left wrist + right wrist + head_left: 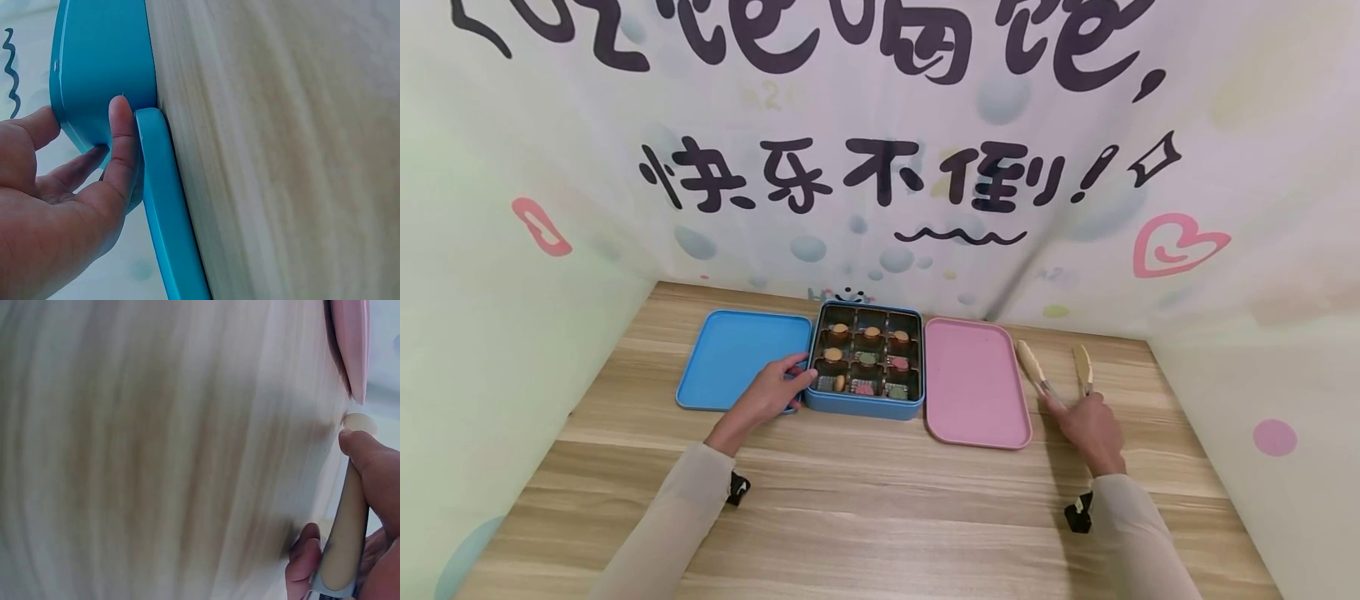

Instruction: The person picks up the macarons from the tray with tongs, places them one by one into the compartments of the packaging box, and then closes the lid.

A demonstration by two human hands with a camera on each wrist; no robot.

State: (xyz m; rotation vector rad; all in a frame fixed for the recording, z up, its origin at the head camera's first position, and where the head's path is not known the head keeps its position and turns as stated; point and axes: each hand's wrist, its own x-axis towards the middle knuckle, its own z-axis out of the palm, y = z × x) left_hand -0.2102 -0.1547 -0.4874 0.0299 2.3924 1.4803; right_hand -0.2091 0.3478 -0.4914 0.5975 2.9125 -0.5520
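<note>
A square blue tin (863,405) stands at the back middle of the table, its dark divided insert (871,318) holding small cookies in tan, green and pink. My left hand (771,392) rests against the tin's left side. In the left wrist view, the thumb is at the tin's upper edge, and the loosely extended fingers (122,140) lie along its wall. On the right, my right hand (1092,427) grips a pair of tongs (1032,364) with beige tips, low over the table beyond the pink tray. The tongs' two arms are spread apart. One beige handle (344,531) shows within the right hand's grasp.
A blue lid (748,350) lies left of the tin, under the left hand's reach. Right of the tin lies a pink tray (976,387) with a raised rim. A printed wall sheet (850,250) stands behind the wooden table (880,508), with pale walls at both sides.
</note>
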